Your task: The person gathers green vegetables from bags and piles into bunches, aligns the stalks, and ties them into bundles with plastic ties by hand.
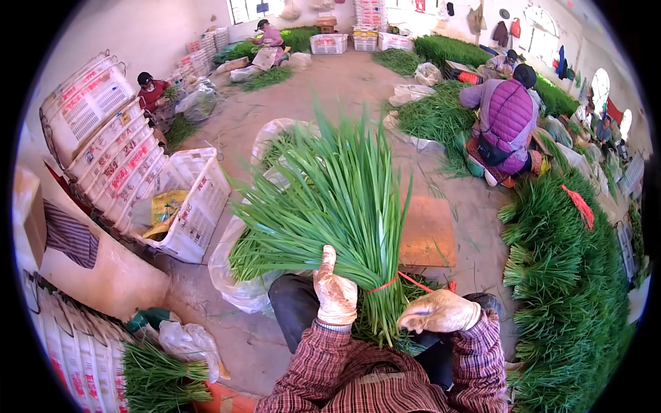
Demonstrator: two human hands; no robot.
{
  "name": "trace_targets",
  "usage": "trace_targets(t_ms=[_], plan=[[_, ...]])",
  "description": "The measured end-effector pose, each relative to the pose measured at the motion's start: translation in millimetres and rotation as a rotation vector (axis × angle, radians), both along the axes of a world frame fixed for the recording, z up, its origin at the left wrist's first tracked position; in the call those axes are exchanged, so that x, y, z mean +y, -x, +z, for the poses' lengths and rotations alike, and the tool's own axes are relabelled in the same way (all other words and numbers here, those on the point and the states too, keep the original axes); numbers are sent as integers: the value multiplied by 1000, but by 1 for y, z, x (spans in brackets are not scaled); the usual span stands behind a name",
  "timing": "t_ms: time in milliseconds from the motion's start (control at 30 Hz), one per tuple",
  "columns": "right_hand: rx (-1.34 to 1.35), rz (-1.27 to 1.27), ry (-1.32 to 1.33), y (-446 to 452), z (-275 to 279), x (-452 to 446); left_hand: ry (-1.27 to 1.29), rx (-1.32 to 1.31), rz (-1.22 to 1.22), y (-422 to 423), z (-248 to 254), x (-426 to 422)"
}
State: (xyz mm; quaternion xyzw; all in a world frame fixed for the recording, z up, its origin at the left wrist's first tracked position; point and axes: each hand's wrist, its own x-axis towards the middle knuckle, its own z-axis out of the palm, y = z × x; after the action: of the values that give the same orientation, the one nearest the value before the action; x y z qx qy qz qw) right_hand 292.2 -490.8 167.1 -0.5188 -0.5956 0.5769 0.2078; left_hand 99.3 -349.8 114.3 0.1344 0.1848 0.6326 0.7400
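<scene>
A large bunch of long green leafy stalks (344, 199) stands fanned out in front of me, its cut ends down near my lap. My left hand (335, 289), in a pale stained glove, holds the bunch from its left side, thumb up. A thin red tie (385, 283) runs around the lower stalks and stretches out to the right. My right hand (439, 311), also gloved, is closed beside the stalk ends, just below the stretched tie; what its fingers pinch is too small to make out.
White plastic crates (196, 206) stand at the left. A brown board (427, 232) lies ahead. Tied green bunches (564, 289) line the right side. One person in a purple vest (508, 117) crouches at the upper right; others sit farther back. A plastic sheet (231, 275) lies left of my knee.
</scene>
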Motion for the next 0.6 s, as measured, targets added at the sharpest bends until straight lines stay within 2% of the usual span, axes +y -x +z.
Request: trace_targets(t_ms=[67,100,133,200,233,300,333,400,433,467,533,600], plan=[[-23,-245,-71,-11,-22,-9,144,-88,-149,6,-12,5],[-71,-266,-211,-27,-45,-11,104,-132,-152,3,-15,7],[-47,-449,35,-31,-44,-14,101,-132,-156,2,-19,10],[-425,-539,225,-29,-33,-6,122,-268,-292,7,-28,14],[-422,-550,228,-31,-38,-9,129,-280,-332,9,-33,16],[-143,-701,74,-40,-58,-10,106,-270,-354,7,-38,15],[-143,-711,77,-43,-69,-8,79,-264,-362,6,-38,14],[85,-651,-145,-43,-79,-1,82,-256,-402,4,-46,13],[337,-576,-95,-40,-76,0,80,-254,-410,3,-48,13],[341,-583,-96,-32,-75,7,78,-253,-418,3,-50,13],[478,-446,-214,-10,-73,25,71,-270,-444,0,-52,12],[460,-541,-218,13,-60,38,69,-281,-480,-4,-58,13]])
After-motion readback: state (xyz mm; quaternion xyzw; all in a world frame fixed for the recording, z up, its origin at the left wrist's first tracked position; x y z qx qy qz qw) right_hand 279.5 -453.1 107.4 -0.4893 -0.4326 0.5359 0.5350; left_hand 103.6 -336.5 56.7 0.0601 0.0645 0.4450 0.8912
